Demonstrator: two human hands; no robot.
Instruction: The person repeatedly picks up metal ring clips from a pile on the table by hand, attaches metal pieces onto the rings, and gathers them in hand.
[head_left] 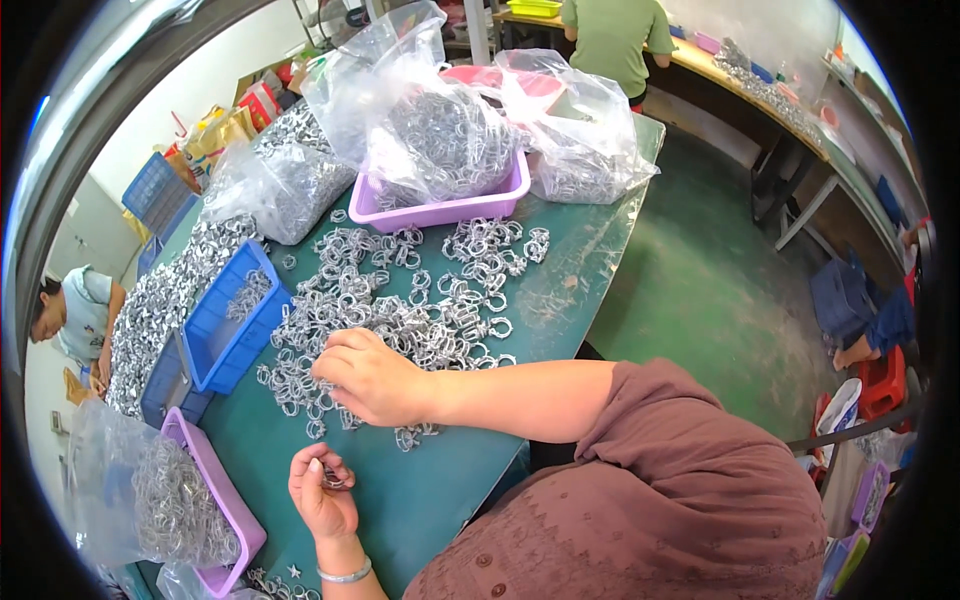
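Observation:
A loose pile of small silver metal ring-shaped clamps (pixel 440 320) spreads over the green tabletop. My right hand (pixel 375 380) lies at the near side of this pile, palm down. Its fingers curl toward the rings, and whatever they pinch is hidden beneath them. Closer to me and to the left, my left hand (pixel 322 490) is raised with its palm up. Its curled fingers and thumb hold a metal ring clamp (pixel 334 480), partly covered by the fingertips. A bracelet circles the left wrist.
Behind the pile stands a purple tray (pixel 440 212) with a plastic bag of rings. A blue bin (pixel 225 340) and another purple tray (pixel 215 490) are at left, beside heaped metal parts (pixel 165 300). One person (pixel 80 315) works at far left, another (pixel 618 45) at the back.

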